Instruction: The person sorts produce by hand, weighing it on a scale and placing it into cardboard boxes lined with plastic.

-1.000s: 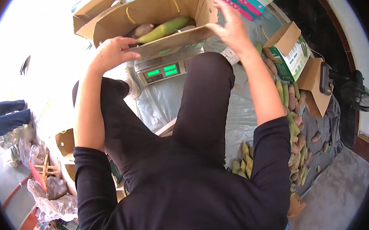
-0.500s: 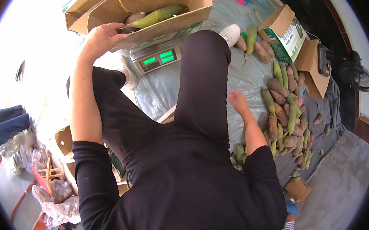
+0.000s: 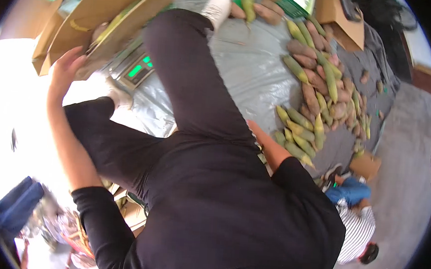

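My left hand [image 3: 66, 69] grips the near wall of an open cardboard box [image 3: 130, 26] with rope handles. Inside the box lie a long green radish [image 3: 117, 20] and a brownish root [image 3: 100, 30], partly hidden by the wall. Beneath the box, a digital scale [image 3: 138, 72] shows lit green digits. My right hand [image 3: 251, 125] is down beside my thigh, mostly hidden by it, so its fingers do not show. Close to that hand lie several green radishes [image 3: 300, 131] on the sheet.
A large pile of sweet potatoes [image 3: 310, 98] and radishes spreads on the right over plastic sheeting [image 3: 230, 70] and a dark cloth [image 3: 380, 61]. An open carton [image 3: 343, 23] stands behind it. Another person in a striped shirt [image 3: 356, 229] is at lower right. Plastic bags lie at lower left.
My view has turned, shifting the box and scale left and bringing the other person into sight. My right hand has drawn back to my thigh; my left hand stays at the box.
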A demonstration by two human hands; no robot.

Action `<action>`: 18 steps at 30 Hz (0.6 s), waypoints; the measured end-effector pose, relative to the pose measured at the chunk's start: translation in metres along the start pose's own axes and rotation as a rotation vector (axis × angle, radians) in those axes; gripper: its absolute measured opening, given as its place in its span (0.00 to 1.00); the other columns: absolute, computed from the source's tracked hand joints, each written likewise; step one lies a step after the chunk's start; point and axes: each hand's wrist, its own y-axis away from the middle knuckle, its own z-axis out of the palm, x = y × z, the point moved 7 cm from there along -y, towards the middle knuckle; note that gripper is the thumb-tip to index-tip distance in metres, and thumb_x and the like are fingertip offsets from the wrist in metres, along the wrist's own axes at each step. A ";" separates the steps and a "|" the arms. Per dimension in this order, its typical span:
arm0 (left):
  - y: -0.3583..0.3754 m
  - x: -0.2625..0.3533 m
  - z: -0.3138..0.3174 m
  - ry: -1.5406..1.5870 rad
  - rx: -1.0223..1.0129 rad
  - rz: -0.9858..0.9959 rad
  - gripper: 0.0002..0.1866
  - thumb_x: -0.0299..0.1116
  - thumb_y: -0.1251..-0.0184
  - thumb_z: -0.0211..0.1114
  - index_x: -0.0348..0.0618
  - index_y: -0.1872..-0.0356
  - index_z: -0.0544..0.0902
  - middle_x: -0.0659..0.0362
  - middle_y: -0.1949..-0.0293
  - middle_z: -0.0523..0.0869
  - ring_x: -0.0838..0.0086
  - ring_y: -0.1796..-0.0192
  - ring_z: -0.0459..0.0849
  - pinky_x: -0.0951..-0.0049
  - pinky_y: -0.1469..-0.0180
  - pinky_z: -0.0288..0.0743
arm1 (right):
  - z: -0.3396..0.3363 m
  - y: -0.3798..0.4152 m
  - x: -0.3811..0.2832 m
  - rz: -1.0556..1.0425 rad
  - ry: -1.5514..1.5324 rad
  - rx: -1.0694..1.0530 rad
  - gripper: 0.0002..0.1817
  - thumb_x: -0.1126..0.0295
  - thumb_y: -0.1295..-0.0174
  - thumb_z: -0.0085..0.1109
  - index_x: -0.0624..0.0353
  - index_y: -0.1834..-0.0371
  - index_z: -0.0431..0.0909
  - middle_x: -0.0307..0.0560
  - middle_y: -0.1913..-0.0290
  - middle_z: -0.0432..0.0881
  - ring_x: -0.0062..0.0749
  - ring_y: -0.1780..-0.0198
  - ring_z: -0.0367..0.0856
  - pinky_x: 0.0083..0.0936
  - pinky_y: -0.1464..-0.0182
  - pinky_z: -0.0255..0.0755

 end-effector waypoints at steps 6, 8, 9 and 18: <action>-0.003 -0.009 0.002 -0.068 -0.054 -0.044 0.19 0.35 0.38 0.62 0.42 0.46 0.78 0.55 0.54 0.83 0.75 0.56 0.78 0.75 0.51 0.71 | 0.006 0.024 -0.024 -0.075 0.202 0.069 0.15 0.68 0.49 0.55 0.60 0.58 0.80 0.48 0.65 0.82 0.32 0.63 0.78 0.33 0.61 0.71; -0.003 -0.008 0.003 -0.063 -0.045 -0.043 0.19 0.35 0.37 0.61 0.41 0.46 0.77 0.54 0.52 0.82 0.74 0.54 0.78 0.74 0.49 0.70 | 0.004 0.019 -0.013 0.008 0.132 0.131 0.17 0.69 0.52 0.58 0.61 0.58 0.79 0.49 0.67 0.82 0.32 0.67 0.79 0.32 0.65 0.72; -0.002 -0.002 0.002 -0.073 -0.047 -0.037 0.19 0.35 0.36 0.61 0.40 0.46 0.77 0.54 0.52 0.82 0.73 0.52 0.78 0.74 0.48 0.70 | 0.004 0.020 -0.012 0.014 0.122 0.136 0.17 0.69 0.52 0.58 0.61 0.58 0.79 0.49 0.67 0.82 0.32 0.67 0.79 0.32 0.65 0.72; -0.010 -0.010 0.001 -0.137 -0.012 -0.024 0.18 0.34 0.35 0.60 0.40 0.46 0.78 0.58 0.57 0.83 0.79 0.57 0.77 0.77 0.50 0.70 | -0.021 0.032 -0.026 0.153 0.164 0.190 0.13 0.68 0.49 0.57 0.57 0.59 0.80 0.45 0.68 0.81 0.31 0.67 0.78 0.26 0.66 0.72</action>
